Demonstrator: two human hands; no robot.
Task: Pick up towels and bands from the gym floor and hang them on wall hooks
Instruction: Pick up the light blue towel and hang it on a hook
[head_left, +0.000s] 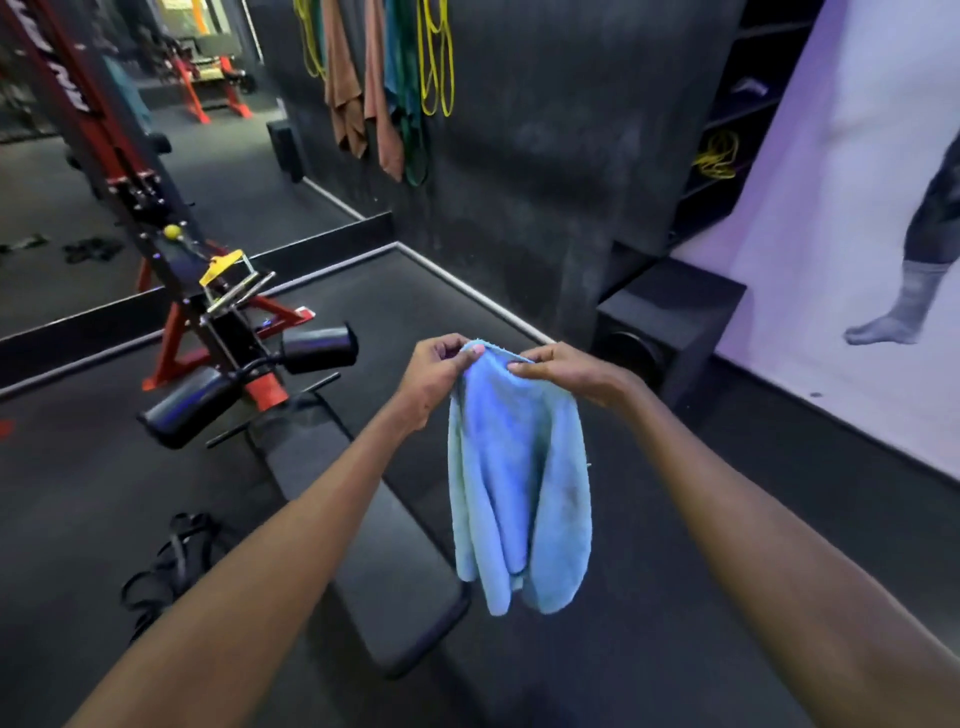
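Note:
A light blue towel (519, 483) hangs in front of me, pinched at its top edge by both hands. My left hand (434, 371) grips the top left corner and my right hand (563, 371) grips the top right, close together. On the dark wall ahead hang brown towels (345, 88), a teal towel (402, 67), a green band (415, 150) and yellow bands (436, 57). The hooks themselves are out of view above the frame. A black band (166, 566) lies on the floor at lower left.
A black padded bench (363, 525) runs below my arms, joined to a red and black machine frame (171, 260) with roller pads. A mirror (104, 156) covers the left wall. A black speaker box (670, 322) stands by the wall, shelves (737, 119) holding a yellow band behind it.

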